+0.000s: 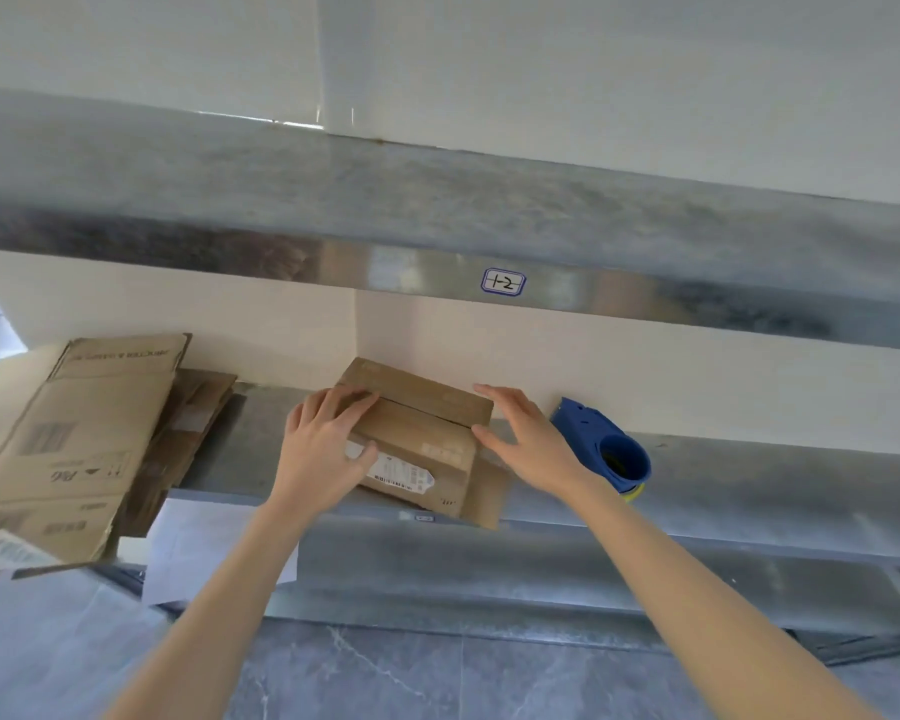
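A small brown cardboard box (421,433) with a white shipping label lies on a metal shelf (723,475), against the white back wall. My left hand (328,449) lies on the box's left side, fingers across its top and thumb near the label. Just right of the box is my right hand (526,439), fingers straight, the thumb at the box's right edge. A loose flap of the box hangs over the shelf's front edge.
Flattened cardboard boxes (68,449) lie stacked at the shelf's left end. A blue tape dispenser (606,449) sits on the shelf just right of my right hand. Another metal shelf (437,215) runs above, with a label marked 1-2 (503,282). Grey tiled floor lies below.
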### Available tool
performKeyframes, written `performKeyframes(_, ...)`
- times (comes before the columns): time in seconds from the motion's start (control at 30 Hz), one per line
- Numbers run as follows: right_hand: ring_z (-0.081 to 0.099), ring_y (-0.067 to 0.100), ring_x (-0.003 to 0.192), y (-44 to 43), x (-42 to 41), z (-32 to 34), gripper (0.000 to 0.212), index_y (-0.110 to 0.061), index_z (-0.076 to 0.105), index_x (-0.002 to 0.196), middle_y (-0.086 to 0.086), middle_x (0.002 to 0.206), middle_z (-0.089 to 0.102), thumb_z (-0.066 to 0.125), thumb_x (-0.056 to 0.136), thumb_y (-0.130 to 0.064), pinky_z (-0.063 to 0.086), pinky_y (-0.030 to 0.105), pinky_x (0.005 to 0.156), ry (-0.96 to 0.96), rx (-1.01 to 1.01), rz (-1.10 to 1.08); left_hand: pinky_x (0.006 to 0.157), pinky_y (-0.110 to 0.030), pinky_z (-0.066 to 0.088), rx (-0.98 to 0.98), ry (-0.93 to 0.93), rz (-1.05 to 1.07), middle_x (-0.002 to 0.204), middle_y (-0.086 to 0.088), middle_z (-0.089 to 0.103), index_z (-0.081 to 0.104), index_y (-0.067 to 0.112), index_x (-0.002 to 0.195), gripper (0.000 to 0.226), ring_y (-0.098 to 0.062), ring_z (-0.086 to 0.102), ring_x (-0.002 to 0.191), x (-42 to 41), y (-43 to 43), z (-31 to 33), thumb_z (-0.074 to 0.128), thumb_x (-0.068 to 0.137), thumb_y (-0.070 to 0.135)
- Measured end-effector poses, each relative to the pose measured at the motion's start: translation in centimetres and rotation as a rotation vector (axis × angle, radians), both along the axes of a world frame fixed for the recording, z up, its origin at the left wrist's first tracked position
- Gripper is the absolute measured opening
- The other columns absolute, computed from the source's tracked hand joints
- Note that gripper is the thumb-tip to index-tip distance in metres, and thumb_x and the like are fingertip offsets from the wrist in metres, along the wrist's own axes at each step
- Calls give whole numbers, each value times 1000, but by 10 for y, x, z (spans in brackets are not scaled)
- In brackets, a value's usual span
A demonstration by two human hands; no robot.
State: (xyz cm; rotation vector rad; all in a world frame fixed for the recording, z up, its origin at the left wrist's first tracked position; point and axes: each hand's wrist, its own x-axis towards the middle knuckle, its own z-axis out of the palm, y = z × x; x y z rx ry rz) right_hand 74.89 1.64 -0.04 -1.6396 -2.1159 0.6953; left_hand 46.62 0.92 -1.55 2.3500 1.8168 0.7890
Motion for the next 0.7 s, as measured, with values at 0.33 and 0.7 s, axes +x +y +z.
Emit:
performKeyframes(0.33,49,30,113,2,96,-12,63,-31,16,154,9,128,48,48,100,-36,49,40,85,-457,46,-99,106,-43,33,28,200,232,142,-3,54,54,18,139,65,-25,50,129,44,-28,8,38,88,54)
performKeyframes(0.7,48,17,52,-5,129,-47,93,-29,-18,154,5,58,51,55,97,-24,35,28,50,-227,-382,18,120,-49,15,9,159,337,153,-3,41,44,19,147,62,-24,29,146,92,-61,13,44,95,52)
